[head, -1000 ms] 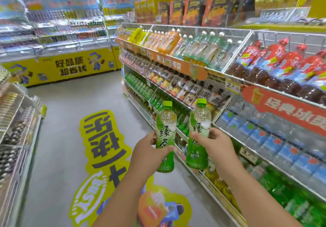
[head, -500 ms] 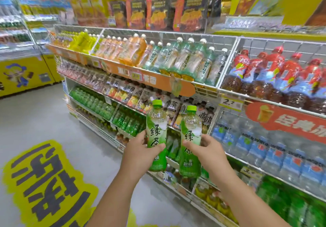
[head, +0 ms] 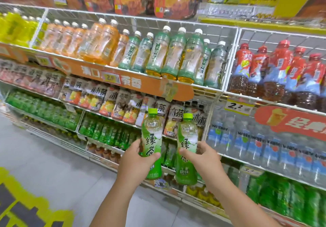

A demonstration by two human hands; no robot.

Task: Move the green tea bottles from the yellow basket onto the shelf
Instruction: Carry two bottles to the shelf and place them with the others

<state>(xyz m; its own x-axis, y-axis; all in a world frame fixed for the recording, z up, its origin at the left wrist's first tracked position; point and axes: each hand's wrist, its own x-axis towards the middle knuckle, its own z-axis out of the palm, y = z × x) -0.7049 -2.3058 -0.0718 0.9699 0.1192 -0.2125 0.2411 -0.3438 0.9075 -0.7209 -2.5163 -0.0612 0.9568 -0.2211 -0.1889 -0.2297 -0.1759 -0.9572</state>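
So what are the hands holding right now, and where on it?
Each holds one green tea bottle, upright, around the labelled middle: left hand on the left bottle, right hand on the right bottle.

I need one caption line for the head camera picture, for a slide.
Left hand and right hand each hold an upright green tea bottle before the stocked drinks shelf.

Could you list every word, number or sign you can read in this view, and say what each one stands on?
"绿茶": label of the left green tea bottle, held in the left hand.
"绿": label of the right green tea bottle, held in the right hand; the rest is covered.
"茶香": orange shelf banner.
"冰茶": iced tea bottles.
"2.2": price tag.
"water": water bottles, blurred.
Other tags and packets: too blurred.
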